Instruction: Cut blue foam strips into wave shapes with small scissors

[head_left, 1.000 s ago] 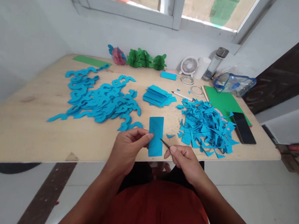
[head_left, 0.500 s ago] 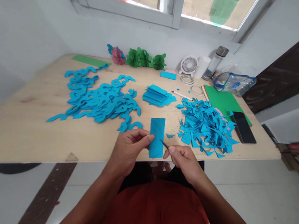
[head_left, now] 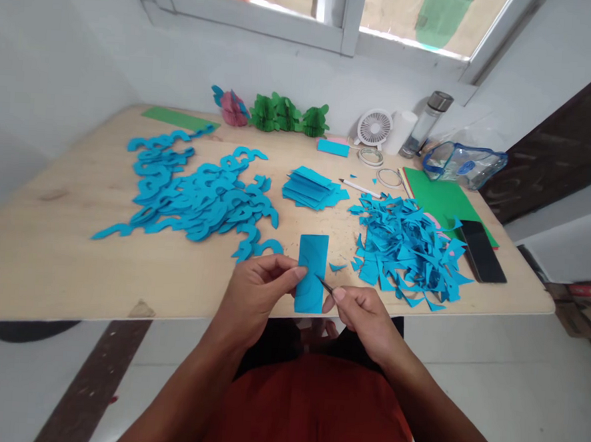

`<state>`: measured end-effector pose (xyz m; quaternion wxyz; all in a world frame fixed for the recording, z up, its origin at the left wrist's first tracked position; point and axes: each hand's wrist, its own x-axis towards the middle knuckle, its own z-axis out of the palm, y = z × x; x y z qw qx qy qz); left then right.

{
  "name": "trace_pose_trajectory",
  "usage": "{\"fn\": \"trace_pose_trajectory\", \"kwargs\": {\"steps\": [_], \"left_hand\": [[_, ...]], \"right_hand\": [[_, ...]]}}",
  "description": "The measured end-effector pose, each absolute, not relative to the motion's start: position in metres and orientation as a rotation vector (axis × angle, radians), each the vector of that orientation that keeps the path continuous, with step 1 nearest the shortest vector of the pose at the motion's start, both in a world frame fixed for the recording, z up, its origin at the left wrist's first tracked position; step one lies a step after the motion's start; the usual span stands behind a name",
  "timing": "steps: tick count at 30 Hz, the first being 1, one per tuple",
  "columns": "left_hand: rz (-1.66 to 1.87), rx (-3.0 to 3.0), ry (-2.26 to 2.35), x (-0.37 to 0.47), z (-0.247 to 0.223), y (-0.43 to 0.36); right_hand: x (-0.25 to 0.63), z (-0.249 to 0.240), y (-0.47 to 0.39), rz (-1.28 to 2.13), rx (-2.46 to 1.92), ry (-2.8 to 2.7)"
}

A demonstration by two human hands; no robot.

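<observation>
Near the table's front edge, my left hand (head_left: 266, 286) pinches the left side of a blue paper strip (head_left: 311, 295) between thumb and fingers. Faint curved lines show on the strip, which is held upright. My right hand (head_left: 360, 311) is closed on what look like small scissors (head_left: 325, 285); only the slim dark blades show, and the handles are hidden in the fingers. The blade tips touch the strip's right part, near its middle. Just beyond lies a small blue scrap (head_left: 337, 267).
Wavy blue cutouts (head_left: 201, 202) are heaped at left, blue paper pieces (head_left: 310, 187) stacked in the middle, and blue scraps (head_left: 404, 247) piled at right beside a phone (head_left: 482, 251). A pen (head_left: 360, 187), tape rolls (head_left: 370, 157), fan (head_left: 374, 129) and bottle (head_left: 426, 125) sit farther back.
The paper strip has shifted very slightly to the right and tilted a little. Both hands stay in nearly the same place, with their grips unchanged.
</observation>
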<state>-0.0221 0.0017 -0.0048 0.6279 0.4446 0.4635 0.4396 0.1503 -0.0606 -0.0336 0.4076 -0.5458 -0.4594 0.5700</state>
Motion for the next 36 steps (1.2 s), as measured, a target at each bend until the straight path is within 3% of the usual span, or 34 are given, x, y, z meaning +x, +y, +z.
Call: {"fn": "trace_pose_trajectory", "kwargs": {"steps": [20,36], "left_hand": [[1.014,0.983,1.100,-0.019,-0.003,-0.001],[0.936,0.496,0.905,-0.009,-0.008,-0.010]], "right_hand": [[0.150,-0.028,-0.061,1.332,-1.436,-1.218],[0.146,-0.034,-0.064,1.321,-1.386,-1.163]]}}
